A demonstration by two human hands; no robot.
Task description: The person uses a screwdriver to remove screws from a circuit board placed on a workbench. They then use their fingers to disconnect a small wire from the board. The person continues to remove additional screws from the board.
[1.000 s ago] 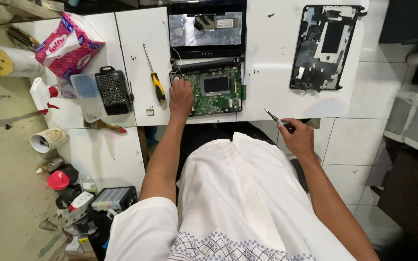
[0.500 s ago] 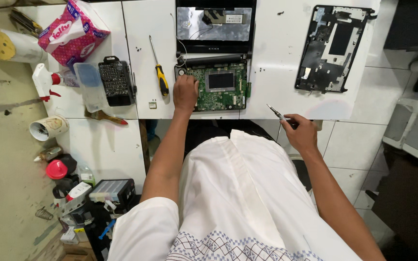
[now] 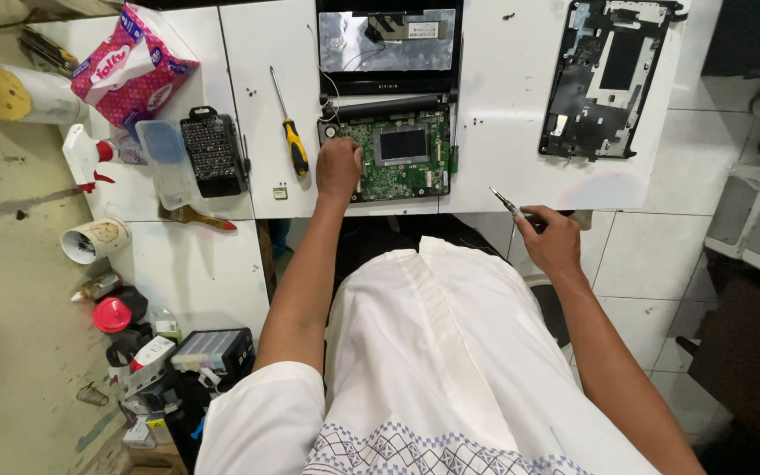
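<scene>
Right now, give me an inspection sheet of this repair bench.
Surface: white table, small dark specks.
Job's things: opened laptop with bare green circuit board; black case shell lying apart on the right.
Clutter: yellow-handled screwdriver, bit case, tissue pack, spray bottle, brush.
Hands: left hand rests on the board's left edge; right hand holds a thin metal tool off the board.
Cables: thin wires by the hinge.
Surroundings: tiled floor, bottles and boxes at left.
</scene>
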